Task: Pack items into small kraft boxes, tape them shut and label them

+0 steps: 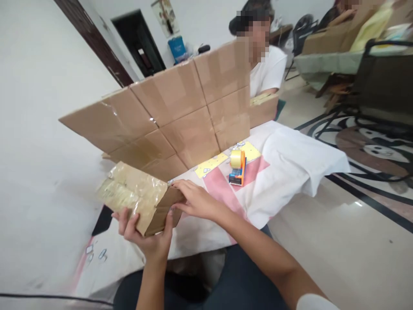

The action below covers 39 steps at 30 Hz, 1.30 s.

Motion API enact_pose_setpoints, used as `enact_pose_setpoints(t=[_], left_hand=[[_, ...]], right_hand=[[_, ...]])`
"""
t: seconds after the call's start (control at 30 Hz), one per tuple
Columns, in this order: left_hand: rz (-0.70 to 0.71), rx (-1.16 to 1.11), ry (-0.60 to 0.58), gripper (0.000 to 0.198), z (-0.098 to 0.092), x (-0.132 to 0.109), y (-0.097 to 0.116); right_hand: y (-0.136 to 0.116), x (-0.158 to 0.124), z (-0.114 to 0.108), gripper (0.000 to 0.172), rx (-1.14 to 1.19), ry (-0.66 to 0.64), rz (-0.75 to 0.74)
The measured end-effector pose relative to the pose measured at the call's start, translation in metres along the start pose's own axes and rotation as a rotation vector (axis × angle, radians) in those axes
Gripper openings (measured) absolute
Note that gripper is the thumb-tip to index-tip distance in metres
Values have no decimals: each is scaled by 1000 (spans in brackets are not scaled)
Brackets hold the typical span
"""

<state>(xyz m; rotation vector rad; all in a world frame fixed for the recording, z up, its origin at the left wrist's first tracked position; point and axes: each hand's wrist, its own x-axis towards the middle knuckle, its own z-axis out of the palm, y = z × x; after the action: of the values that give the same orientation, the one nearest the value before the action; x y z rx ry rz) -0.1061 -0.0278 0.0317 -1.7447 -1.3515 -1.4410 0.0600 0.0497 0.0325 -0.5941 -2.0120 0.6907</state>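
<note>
A small cardboard box [135, 189] with shiny clear tape across its top is held up, tilted, over the near left of the table. My left hand [145, 234] grips it from below, fingers on the taped side and thumb on the brown end. At that end, my right hand [193, 199] pinches the box's upper right edge between fingers and thumb. An orange and blue tape dispenser [238, 168] with a yellowish roll stands on the cloth to the right, apart from both hands.
Behind the box rises a stack of taped cardboard boxes [180, 116]. A patterned cloth covers the table [277, 172]. Across it sits a person in a white shirt [271, 71]. A dark chair [383, 86] stands at the right; a white wall [29, 129] borders the left.
</note>
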Motion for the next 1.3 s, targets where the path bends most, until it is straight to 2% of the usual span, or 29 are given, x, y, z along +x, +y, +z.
enact_pose_setpoints(t=[0.1,0.17,0.27,0.33,0.37,0.43,0.47,0.57,0.67,0.73,0.8,0.83,0.9,0.97,1.0,1.03,1.1,1.13,1.2,1.23,1.27,1.3], left_hand=[[105,-174,-14,81,25,38,57],[138,-331,-70,78,57,53,103],[109,-599,-235,69,125,51,171],[114,-747,-383,68,178,38,210],[116,-796,-477,68,204,29,226],[137,-883,-593,68,254,12,252],[154,-907,-647,69,276,5,262],[97,-866,-714,71,330,1,283],[-56,-720,-745,69,364,22,294],[-179,-591,-808,72,373,43,294],[-243,-500,-885,80,365,58,285],[-224,-485,-912,83,354,62,277],[-118,-491,-931,75,313,60,251],[-49,-474,-968,43,254,47,214],[-55,-459,-1052,28,221,38,191],[-60,-462,-1153,22,187,28,166],[-49,-558,-1370,15,126,10,113],[-61,-673,-1541,17,102,2,87],[-172,-879,-1985,15,68,-11,36],[-251,-958,-2136,13,58,-16,13],[-339,-1020,-2220,9,52,-21,-10],[-422,-1079,-2232,7,48,-25,-31]], right_hand=[[-21,-30,-67,49,-39,265,19],[-25,-62,-117,50,-91,421,104],[-15,-115,-182,55,-190,684,307],[-1,-148,-208,59,-256,840,463],[6,-164,-214,62,-276,921,535],[18,-195,-209,74,-288,1057,655],[23,-210,-199,77,-288,1077,700],[30,-251,-150,68,-280,1022,785],[29,-279,-93,49,-214,940,882],[27,-289,-62,42,-156,915,924],[23,-291,-41,40,-135,885,946],[20,-290,-35,39,-138,866,947],[13,-284,-29,34,-154,825,928],[5,-270,-32,24,-179,766,887],[2,-260,-35,19,-197,729,867],[-1,-248,-39,17,-219,696,850],[-5,-216,-45,20,-268,624,828],[-6,-196,-46,22,-294,566,824],[-6,-146,-42,24,-339,351,815],[-6,-117,-36,24,-356,196,806],[-5,-86,-26,24,-369,27,787],[-4,-53,-13,23,-376,-137,755]])
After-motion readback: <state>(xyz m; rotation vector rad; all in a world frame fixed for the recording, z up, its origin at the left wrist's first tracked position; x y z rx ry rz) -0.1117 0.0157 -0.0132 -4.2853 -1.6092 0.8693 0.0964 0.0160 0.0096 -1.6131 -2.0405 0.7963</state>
